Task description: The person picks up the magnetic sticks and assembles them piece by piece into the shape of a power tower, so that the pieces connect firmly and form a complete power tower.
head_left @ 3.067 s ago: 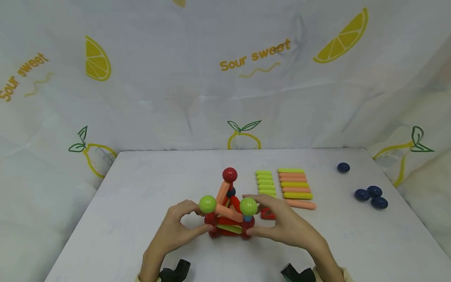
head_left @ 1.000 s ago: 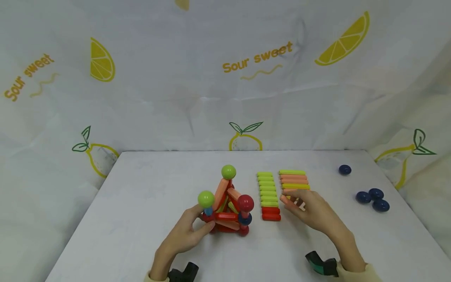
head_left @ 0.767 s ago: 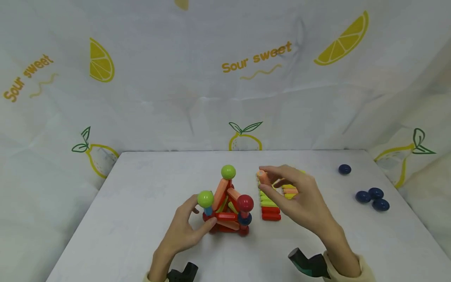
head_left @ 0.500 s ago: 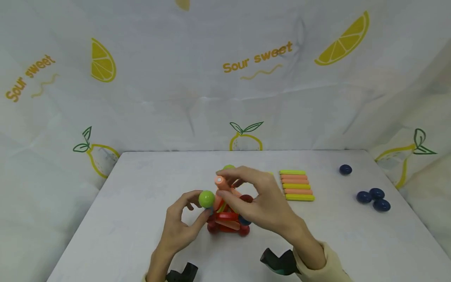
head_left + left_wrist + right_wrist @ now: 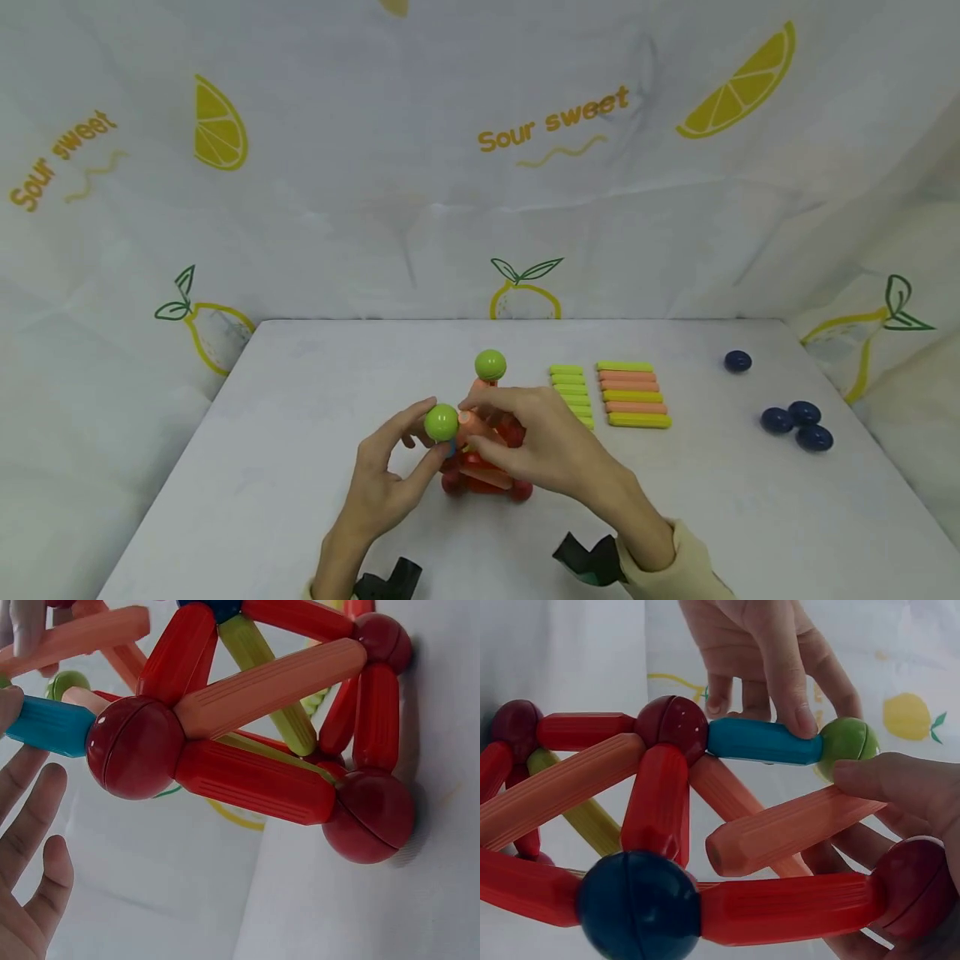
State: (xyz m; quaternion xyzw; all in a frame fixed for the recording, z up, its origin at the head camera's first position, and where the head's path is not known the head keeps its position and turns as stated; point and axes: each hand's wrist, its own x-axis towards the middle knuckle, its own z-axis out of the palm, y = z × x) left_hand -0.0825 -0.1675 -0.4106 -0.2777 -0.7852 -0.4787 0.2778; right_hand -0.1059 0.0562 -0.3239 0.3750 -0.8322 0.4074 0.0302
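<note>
A frame of magnetic building sticks and balls stands on the table, with red sticks point(image 5: 255, 791) and red balls low down. My left hand point(image 5: 386, 471) is at its front left corner, pinching a blue stick point(image 5: 761, 741) just below a green ball point(image 5: 441, 423). My right hand point(image 5: 558, 446) pinches an orange stick point(image 5: 780, 832) between thumb and fingers. One end of that stick meets the green ball or lies right beside it; the other end points free over the frame. Another green ball point(image 5: 491, 364) tops the back corner. The right hand partly hides a red ball point(image 5: 915, 889).
Right of the frame lie a row of short light green sticks point(image 5: 570, 389) and a row of longer yellow, green and orange sticks point(image 5: 633, 397). Several dark blue balls point(image 5: 804, 412) rest near the table's right side.
The frame was turned, bringing the red-topped corner to the front right. My right hand picked an orange stick from the row and carried it left. My left hand shifted up to the blue stick.
</note>
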